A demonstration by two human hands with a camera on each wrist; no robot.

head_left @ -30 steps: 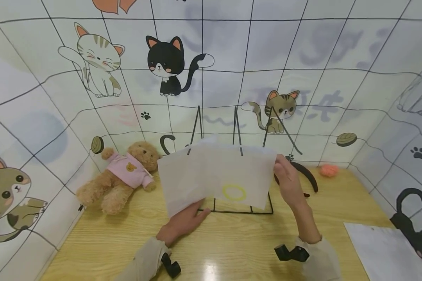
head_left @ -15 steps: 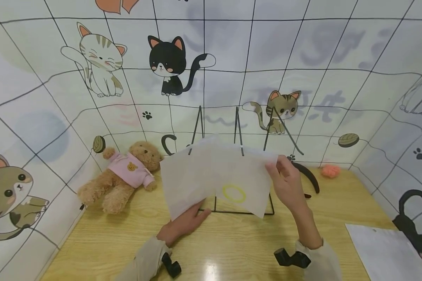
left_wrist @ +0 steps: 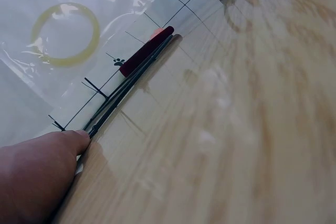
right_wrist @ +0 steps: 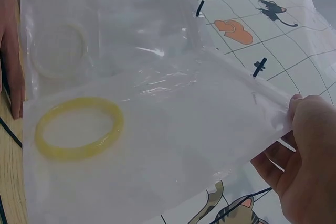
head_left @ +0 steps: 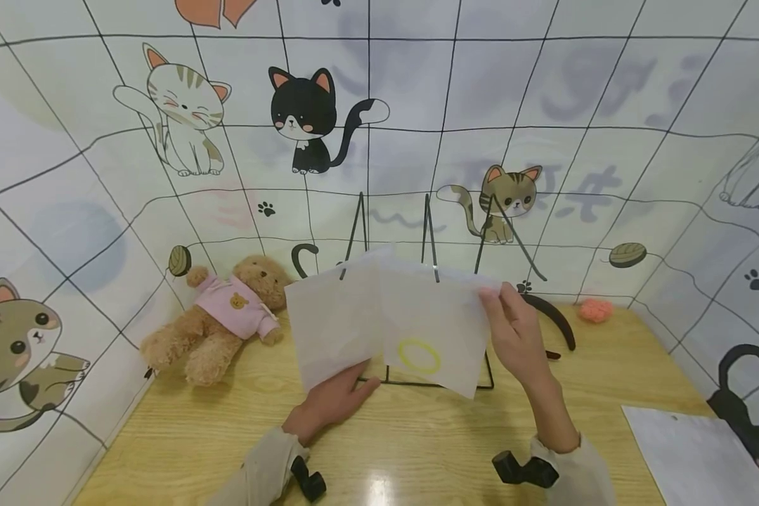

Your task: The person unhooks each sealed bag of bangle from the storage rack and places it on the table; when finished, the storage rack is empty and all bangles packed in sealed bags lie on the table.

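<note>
A black wire display rack point(head_left: 427, 232) stands on the table, two clear plastic bags hanging at its prongs. My right hand point(head_left: 520, 341) pinches the top right corner of the right-hand bag point(head_left: 445, 309) between thumb and fingers. A yellow ring point(right_wrist: 79, 154) lies inside that bag. Beside it hangs the left-hand bag point(head_left: 335, 316); a fainter ring shows through it in the right wrist view. My left hand point(head_left: 331, 405) rests on the rack's base at the left, its thumb point(left_wrist: 47, 156) touching the wire. Its other fingers are partly hidden by the left bag.
A teddy bear point(head_left: 230, 309) in a pink shirt lies at the back left of the wooden table point(head_left: 430, 443). At the back right is a small coral-coloured fluffy thing point(head_left: 596, 310). A white sheet point(head_left: 689, 450) lies at the front right.
My right hand has shifted its hold slightly inward and down on the bag's corner, and the bag's lower right corner has swung lower and left. The left hand stays in place.
</note>
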